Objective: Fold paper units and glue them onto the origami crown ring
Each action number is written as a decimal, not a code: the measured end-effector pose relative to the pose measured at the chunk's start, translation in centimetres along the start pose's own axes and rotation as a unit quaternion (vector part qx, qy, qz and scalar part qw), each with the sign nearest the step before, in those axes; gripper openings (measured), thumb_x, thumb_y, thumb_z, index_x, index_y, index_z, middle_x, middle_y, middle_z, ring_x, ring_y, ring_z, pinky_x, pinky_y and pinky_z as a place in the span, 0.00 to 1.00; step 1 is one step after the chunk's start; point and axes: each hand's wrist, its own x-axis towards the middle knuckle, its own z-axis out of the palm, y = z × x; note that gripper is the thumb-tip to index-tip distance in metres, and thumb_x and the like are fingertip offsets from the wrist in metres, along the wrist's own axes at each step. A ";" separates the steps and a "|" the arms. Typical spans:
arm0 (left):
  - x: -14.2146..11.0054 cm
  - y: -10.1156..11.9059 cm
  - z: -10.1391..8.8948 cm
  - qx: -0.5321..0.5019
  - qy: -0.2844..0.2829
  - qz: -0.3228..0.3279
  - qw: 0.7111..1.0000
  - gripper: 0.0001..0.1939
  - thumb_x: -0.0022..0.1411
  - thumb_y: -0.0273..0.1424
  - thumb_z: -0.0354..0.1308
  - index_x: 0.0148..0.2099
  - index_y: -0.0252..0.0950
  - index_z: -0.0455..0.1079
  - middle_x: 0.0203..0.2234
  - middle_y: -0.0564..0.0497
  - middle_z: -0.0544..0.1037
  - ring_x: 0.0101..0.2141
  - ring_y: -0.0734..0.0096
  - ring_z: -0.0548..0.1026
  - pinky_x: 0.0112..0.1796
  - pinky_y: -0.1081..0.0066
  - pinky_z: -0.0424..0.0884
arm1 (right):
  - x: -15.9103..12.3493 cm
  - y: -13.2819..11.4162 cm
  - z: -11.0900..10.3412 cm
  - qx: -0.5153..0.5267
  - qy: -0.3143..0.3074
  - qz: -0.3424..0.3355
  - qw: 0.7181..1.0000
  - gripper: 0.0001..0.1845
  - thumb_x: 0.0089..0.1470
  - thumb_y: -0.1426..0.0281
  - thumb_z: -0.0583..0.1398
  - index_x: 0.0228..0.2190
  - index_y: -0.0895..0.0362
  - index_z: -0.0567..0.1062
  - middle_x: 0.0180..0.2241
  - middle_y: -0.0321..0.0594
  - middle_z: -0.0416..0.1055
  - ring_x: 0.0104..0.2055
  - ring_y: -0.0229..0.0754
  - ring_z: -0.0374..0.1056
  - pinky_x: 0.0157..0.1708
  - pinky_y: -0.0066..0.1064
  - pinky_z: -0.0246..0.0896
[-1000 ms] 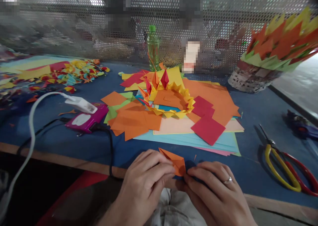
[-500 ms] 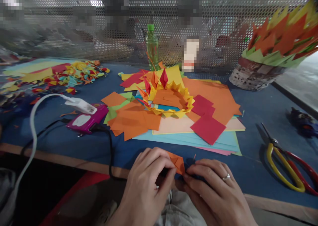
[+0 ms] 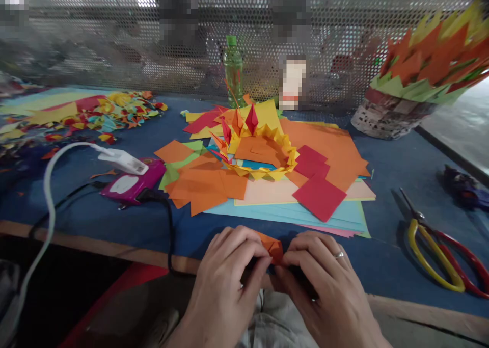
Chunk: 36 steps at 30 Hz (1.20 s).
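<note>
Between our two hands, low over the near edge of the blue table (image 3: pixel 385 256), we have a small folded orange paper (image 3: pixel 275 250). Our left hand (image 3: pixel 233 282) grasps its left part between thumb and fingers, and our right hand (image 3: pixel 324 282), with a ring (image 3: pixel 339 255) on one finger, has its fingertips on the right end; whether those fingers pinch it or only press on it, we cannot tell. Just beyond our hands lie stacked sheets in light blue and pale pink, with a red square (image 3: pixel 320 197) on top and orange squares (image 3: pixel 202 187) to their left. A yellow zigzag paper ring (image 3: pixel 263 174) sits farther back on the papers, red and orange folded points rising from its left side (rather like a crown, we find). To our left is a purple box (image 3: pixel 132 182) with a white plug (image 3: pixel 123 161) on it; to our right lie scissors (image 3: pixel 420 216) with one yellow and one red handle. A green-capped bottle (image 3: pixel 234 73) stands upright behind the papers, near the perforated metal screen (image 3: pixel 153 47)
</note>
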 end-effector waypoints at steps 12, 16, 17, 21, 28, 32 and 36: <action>-0.2 0.0 0.1 0.014 -0.008 -0.023 1.000 0.08 0.69 0.22 0.56 0.36 0.38 0.67 0.34 0.53 0.74 0.37 0.68 0.70 0.39 0.65 0.64 | 0.4 0.0 0.3 -0.040 -0.035 0.025 0.998 0.07 0.58 0.74 0.62 0.32 0.52 0.69 0.37 0.38 0.69 0.43 0.44 0.63 0.40 0.36 0.58; -0.1 0.1 0.3 0.004 0.006 -0.030 1.000 0.09 0.68 0.22 0.57 0.35 0.38 0.68 0.34 0.53 0.74 0.37 0.68 0.71 0.39 0.65 0.65 | 0.5 0.1 0.6 -0.052 -0.037 0.024 0.998 0.08 0.58 0.74 0.62 0.31 0.52 0.68 0.36 0.38 0.70 0.42 0.44 0.64 0.40 0.36 0.59; -0.1 0.2 0.3 0.000 0.012 -0.031 0.999 0.09 0.68 0.22 0.57 0.35 0.38 0.68 0.33 0.53 0.74 0.37 0.68 0.71 0.39 0.65 0.65 | 0.5 0.1 0.6 -0.055 -0.038 0.024 0.997 0.08 0.58 0.73 0.62 0.31 0.52 0.68 0.36 0.38 0.70 0.42 0.44 0.64 0.39 0.36 0.59; 0.1 0.4 0.5 -0.013 0.044 -0.037 0.998 0.09 0.67 0.21 0.59 0.34 0.38 0.68 0.33 0.54 0.75 0.36 0.67 0.72 0.39 0.65 0.65 | 0.5 0.1 0.5 -0.063 -0.039 0.023 0.997 0.08 0.58 0.72 0.62 0.30 0.52 0.68 0.35 0.38 0.70 0.42 0.44 0.64 0.39 0.36 0.59; 0.0 0.2 0.8 -0.006 0.067 -0.042 0.997 0.08 0.65 0.20 0.59 0.38 0.38 0.68 0.36 0.52 0.75 0.38 0.67 0.72 0.40 0.65 0.67 | 0.6 0.6 0.6 -0.080 -0.038 -0.009 0.996 0.09 0.57 0.71 0.63 0.29 0.51 0.67 0.34 0.37 0.70 0.41 0.44 0.65 0.36 0.34 0.60; -0.2 0.3 0.6 -0.006 0.064 -0.040 0.997 0.08 0.66 0.20 0.58 0.36 0.38 0.68 0.37 0.52 0.75 0.40 0.68 0.72 0.41 0.67 0.68 | 0.6 0.8 0.6 -0.091 -0.031 -0.012 0.995 0.08 0.57 0.71 0.63 0.29 0.51 0.68 0.34 0.37 0.71 0.40 0.44 0.65 0.35 0.34 0.60; -0.3 0.4 0.5 -0.003 0.052 -0.046 0.998 0.09 0.67 0.19 0.56 0.36 0.37 0.68 0.37 0.52 0.74 0.39 0.68 0.71 0.40 0.66 0.67 | 0.6 0.8 0.6 -0.093 -0.029 -0.012 0.995 0.08 0.57 0.71 0.63 0.29 0.51 0.68 0.34 0.37 0.71 0.41 0.44 0.66 0.37 0.34 0.60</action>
